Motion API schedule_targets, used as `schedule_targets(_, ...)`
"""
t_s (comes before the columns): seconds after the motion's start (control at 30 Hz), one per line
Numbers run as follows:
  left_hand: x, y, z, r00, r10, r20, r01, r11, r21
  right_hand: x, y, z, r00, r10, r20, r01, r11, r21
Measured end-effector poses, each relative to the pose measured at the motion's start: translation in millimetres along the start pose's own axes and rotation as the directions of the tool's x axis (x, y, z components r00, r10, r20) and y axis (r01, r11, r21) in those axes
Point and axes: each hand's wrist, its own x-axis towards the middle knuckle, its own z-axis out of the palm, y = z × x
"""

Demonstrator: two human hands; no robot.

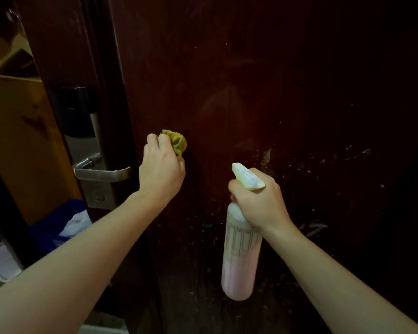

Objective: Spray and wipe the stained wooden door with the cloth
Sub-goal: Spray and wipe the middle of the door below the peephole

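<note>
At the far left, a yellowish wooden panel (pixel 22 131) stands beyond the door's edge, with a blue bin (pixel 56 222) low beside it holding something white. Next comes the metal lock plate (pixel 92 150) on the door's edge, its lever handle (pixel 101 173) pointing right, close to the left hand.

The left hand (pixel 161 169) is raised against the dark wooden door (pixel 263 80), its fingers (pixel 158 141) curled tightly around a bunched yellow-green cloth (pixel 177 142). The cloth sticks out from the top of the fist and sits at the door's surface just right of the handle; whether it presses on the wood cannot be told.

Further right, the right hand (pixel 258 201) grips the neck of a spray bottle (pixel 241 256), fingers wrapped around it below the pale nozzle head (pixel 247 177), which points up and left toward the door. The bottle hangs upright beneath the hand, translucent, with pinkish liquid in its lower part and printed markings near the top.

To the right of the bottle, the door panel shows pale specks, scuffs and streaks scattered across its lower half.
</note>
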Motion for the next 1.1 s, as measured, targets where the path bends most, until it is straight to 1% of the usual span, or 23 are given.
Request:
schedule_targets(0.07,-2,1,5,1.0,-0.003,-0.02,0.003,1.0,-0.013,-1,1,-2,0.999,-0.028,0.045,0.026,0.999,0.047)
schedule_targets(0.13,-5,3,10,1.0,-0.013,-0.029,0.012,1.0,-0.028,-2,2,-1,0.994,-0.079,0.07,0.075,0.996,0.055)
schedule_targets(0.17,-7,4,13,0.999,-0.006,-0.037,0.005,0.999,-0.032,-2,2,-1,0.993,-0.098,0.063,0.095,0.994,0.058)
schedule_targets(0.27,-15,6,24,0.994,0.072,-0.087,-0.075,0.997,-0.027,-2,11,1,0.991,-0.134,-0.001,0.134,0.989,0.067)
schedule_targets(0.37,-16,6,32,0.981,0.09,-0.172,-0.094,0.995,-0.016,-2,23,4,0.995,-0.092,-0.031,0.096,0.982,0.164)
schedule_targets(0.43,-15,3,34,0.967,0.093,-0.236,-0.102,0.994,-0.028,-5,28,6,0.999,-0.051,0.0,0.05,0.964,0.261)
schedule_targets(0.53,-8,-2,31,0.934,0.062,-0.353,-0.098,0.992,-0.084,-10,30,7,0.994,-0.104,0.029,0.089,0.942,0.324)
schedule_targets(0.6,-1,-1,29,0.912,0.01,-0.41,-0.067,0.99,-0.125,-13,35,9,0.991,-0.133,-0.002,0.126,0.931,0.343)
schedule_targets(0.63,3,1,30,0.905,0.015,-0.426,-0.07,0.991,-0.114,-12,39,10,0.99,-0.137,-0.032,0.14,0.93,0.341)
schedule_targets(0.7,6,5,37,0.884,0.132,-0.448,-0.151,0.989,-0.007,-12,46,12,0.989,-0.122,-0.081,0.143,0.924,0.356)
schedule_targets(0.77,-1,9,50,0.843,0.308,-0.44,-0.295,0.95,0.1,-11,55,14,0.993,-0.088,-0.078,0.113,0.901,0.42)
schedule_targets(0.83,-16,11,69,0.78,0.493,-0.385,-0.452,0.87,0.196,-13,62,15,0.996,-0.059,-0.06,0.081,0.869,0.489)
schedule_targets(0.9,-30,11,84,0.713,0.608,-0.348,-0.552,0.794,0.257,-14,68,13,0.995,-0.083,-0.06,0.102,0.856,0.508)
schedule_targets(0.93,-31,11,88,0.695,0.628,-0.35,-0.566,0.778,0.272,-15,70,11,0.992,-0.101,-0.075,0.125,0.848,0.515)
schedule_targets(1.0,-25,19,88,0.684,0.601,-0.413,-0.534,0.798,0.278,-15,74,5,0.983,-0.124,-0.136,0.177,0.836,0.52)
schedule_targets(1.1,-6,43,80,0.702,0.456,-0.546,-0.422,0.885,0.197,-14,79,-2,0.972,-0.125,-0.201,0.216,0.816,0.536)
